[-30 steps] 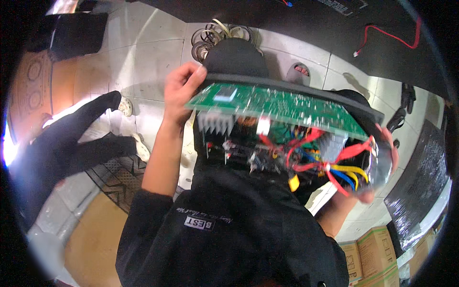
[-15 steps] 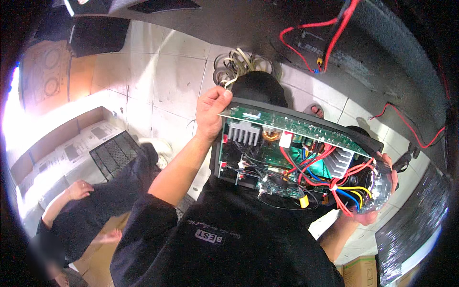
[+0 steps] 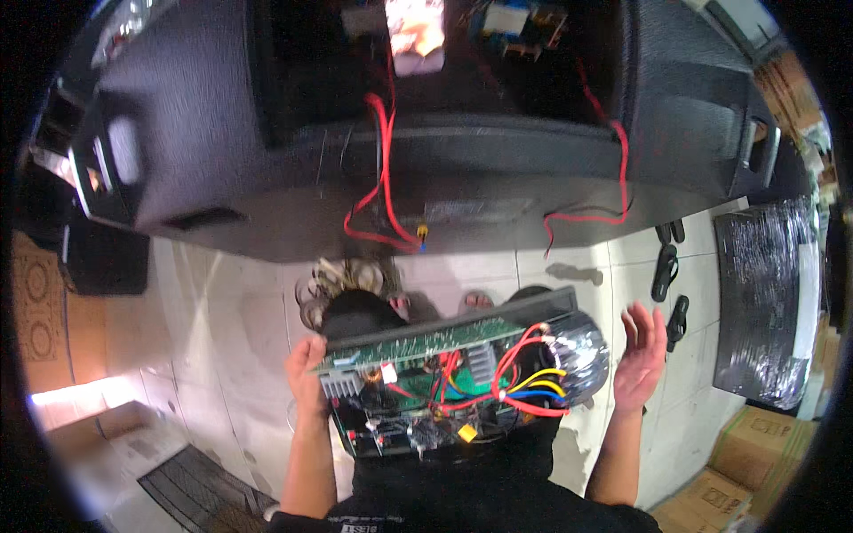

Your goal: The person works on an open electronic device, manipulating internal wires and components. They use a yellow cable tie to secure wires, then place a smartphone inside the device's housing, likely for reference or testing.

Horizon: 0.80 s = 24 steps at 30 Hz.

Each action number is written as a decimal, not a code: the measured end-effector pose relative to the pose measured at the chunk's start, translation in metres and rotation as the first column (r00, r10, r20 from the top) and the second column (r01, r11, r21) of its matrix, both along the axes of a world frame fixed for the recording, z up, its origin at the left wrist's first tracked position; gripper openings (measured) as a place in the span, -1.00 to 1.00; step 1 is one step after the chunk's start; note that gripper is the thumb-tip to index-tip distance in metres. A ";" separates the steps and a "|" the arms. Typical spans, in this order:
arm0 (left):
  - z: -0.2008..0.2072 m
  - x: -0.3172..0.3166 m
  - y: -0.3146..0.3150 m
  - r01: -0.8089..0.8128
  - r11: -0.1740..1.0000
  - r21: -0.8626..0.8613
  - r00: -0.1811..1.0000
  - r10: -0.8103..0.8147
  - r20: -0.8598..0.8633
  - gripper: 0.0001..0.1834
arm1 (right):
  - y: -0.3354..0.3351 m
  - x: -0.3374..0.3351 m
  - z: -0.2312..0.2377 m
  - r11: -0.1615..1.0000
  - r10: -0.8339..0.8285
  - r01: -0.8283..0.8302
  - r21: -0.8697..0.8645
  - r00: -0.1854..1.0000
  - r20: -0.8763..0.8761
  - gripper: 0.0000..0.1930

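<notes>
An amplifier module (image 3: 422,353) with a green circuit board, grey heat sinks and a dark panel rests across my lap, its circuit side facing up toward me. On its right end sits a round transformer (image 3: 584,360) wrapped in shiny plastic, with red, yellow and blue wires (image 3: 524,391) running from it to the boards. My left hand (image 3: 307,362) grips the module's left corner; part of its fingers is hidden behind the panel. Just right of the transformer, my right hand (image 3: 641,355) is raised, fingers apart, touching nothing.
A large black speaker cabinet (image 3: 293,209) stands ahead, its opening facing up. Red wires (image 3: 384,169) and another red cable (image 3: 625,178) hang over its near edge. Coiled cables (image 3: 333,280) lie on the tiled floor. Slippers (image 3: 666,271), a plastic-wrapped box (image 3: 755,293) and cartons (image 3: 760,444) are at right.
My right hand has let go of the transformer end and moved off to the right. The view has turned toward the cabinet, and the module now sits lower in it.
</notes>
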<state>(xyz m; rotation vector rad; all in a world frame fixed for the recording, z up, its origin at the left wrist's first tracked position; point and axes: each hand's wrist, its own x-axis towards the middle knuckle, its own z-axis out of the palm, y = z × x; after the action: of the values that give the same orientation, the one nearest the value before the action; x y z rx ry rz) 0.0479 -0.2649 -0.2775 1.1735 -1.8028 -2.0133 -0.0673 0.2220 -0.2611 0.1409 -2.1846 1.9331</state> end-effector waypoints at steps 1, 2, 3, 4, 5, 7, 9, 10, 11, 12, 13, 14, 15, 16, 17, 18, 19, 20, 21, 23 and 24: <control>-0.002 0.004 0.003 -0.014 0.998 0.060 0.999 0.012 0.031 -0.71 | 0.026 0.010 -0.021 0.988 -0.104 0.108 -0.112 0.994 0.039 -0.19; -0.004 0.007 0.002 -0.027 1.000 0.008 1.000 0.027 -0.010 -0.72 | 0.035 0.024 -0.052 0.966 -0.251 0.258 0.011 0.926 0.283 -0.35; -0.006 0.010 0.003 -0.074 0.997 -0.005 0.995 0.075 0.070 -0.73 | 0.047 0.053 -0.079 0.909 -0.374 0.130 0.395 0.672 0.639 -0.47; -0.008 0.012 0.003 -0.043 0.999 0.004 0.999 0.043 0.000 -0.72 | 0.055 0.077 -0.111 0.880 -0.348 -0.088 0.466 0.546 0.762 -0.47; -0.009 0.013 0.004 -0.003 1.000 0.010 0.996 0.004 -0.084 -0.72 | 0.060 0.099 -0.143 0.853 -0.297 -0.257 0.454 0.476 0.828 -0.47; -0.008 0.012 0.006 -0.002 0.999 0.040 0.996 0.005 -0.094 -0.70 | 0.063 0.145 -0.194 0.875 -0.294 -0.271 0.401 0.361 0.885 -0.48; -0.002 0.007 0.010 0.008 1.000 -0.001 0.998 -0.008 -0.055 -0.69 | 0.061 0.171 -0.227 0.887 -0.291 -0.289 0.359 0.253 0.923 -0.49; 0.002 0.004 0.013 -0.001 1.000 -0.013 1.000 0.000 -0.025 -0.69 | 0.062 0.177 -0.237 0.894 -0.290 -0.288 0.344 0.215 0.933 -0.50; 0.008 0.000 0.016 -0.008 1.000 -0.029 1.000 0.008 -0.011 -0.69 | 0.061 0.181 -0.242 0.899 -0.291 -0.284 0.333 0.178 0.940 -0.50; 0.012 -0.006 0.018 0.000 0.997 -0.080 0.999 0.002 0.035 -0.67 | 0.060 0.181 -0.243 0.904 -0.294 -0.280 0.324 0.147 0.945 -0.51; 0.015 -0.012 0.020 0.019 0.996 -0.084 0.998 -0.014 0.069 -0.67 | 0.059 0.179 -0.243 0.907 -0.296 -0.277 0.318 0.119 0.948 -0.51; 0.020 -0.015 0.023 0.025 0.997 -0.077 0.995 -0.018 0.098 -0.67 | 0.059 0.176 -0.240 0.908 -0.297 -0.278 0.315 0.104 0.949 -0.52; 0.018 -0.023 0.024 0.038 0.998 -0.059 0.994 -0.031 0.108 -0.66 | 0.059 0.171 -0.240 0.907 -0.301 -0.278 0.315 0.095 0.949 -0.52; 0.023 -0.023 0.025 0.050 0.996 -0.071 0.990 -0.039 0.138 -0.66 | 0.059 0.169 -0.237 0.908 -0.302 -0.279 0.313 0.085 0.950 -0.52; 0.023 -0.027 0.025 0.048 0.996 -0.075 0.989 -0.037 0.141 -0.65 | 0.059 0.164 -0.237 0.909 -0.295 -0.283 0.306 0.084 0.952 -0.53; 0.023 -0.028 0.025 0.051 0.996 -0.079 0.991 -0.040 0.129 -0.65 | 0.060 0.160 -0.237 0.909 -0.291 -0.284 0.305 0.089 0.952 -0.53; 0.021 -0.028 0.025 0.046 0.996 -0.081 0.995 -0.039 0.089 -0.64 | 0.061 0.157 -0.239 0.909 -0.285 -0.288 0.301 0.097 0.953 -0.54; 0.018 -0.028 0.025 0.065 0.991 -0.120 0.996 -0.058 0.060 -0.64 | 0.065 0.154 -0.243 0.906 -0.284 -0.297 0.302 0.106 0.953 -0.54; 0.014 -0.026 0.025 0.056 0.992 -0.117 0.998 -0.051 0.046 -0.64 | 0.068 0.150 -0.248 0.902 -0.283 -0.304 0.306 0.119 0.952 -0.55; 0.005 -0.022 0.025 0.024 0.993 -0.118 1.000 -0.023 0.010 -0.64 | 0.077 0.143 -0.262 0.893 -0.271 -0.329 0.307 0.152 0.951 -0.55; 0.000 -0.019 0.025 0.010 0.994 -0.110 1.000 -0.011 -0.010 -0.64 | 0.082 0.140 -0.267 0.884 -0.270 -0.346 0.314 0.171 0.948 -0.56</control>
<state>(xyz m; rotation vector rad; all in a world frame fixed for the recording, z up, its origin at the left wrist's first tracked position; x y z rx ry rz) 0.0284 -0.2404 -0.2772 1.1215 -1.8917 -1.8948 0.0731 0.3044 -0.5277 -1.5241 -3.4146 1.4853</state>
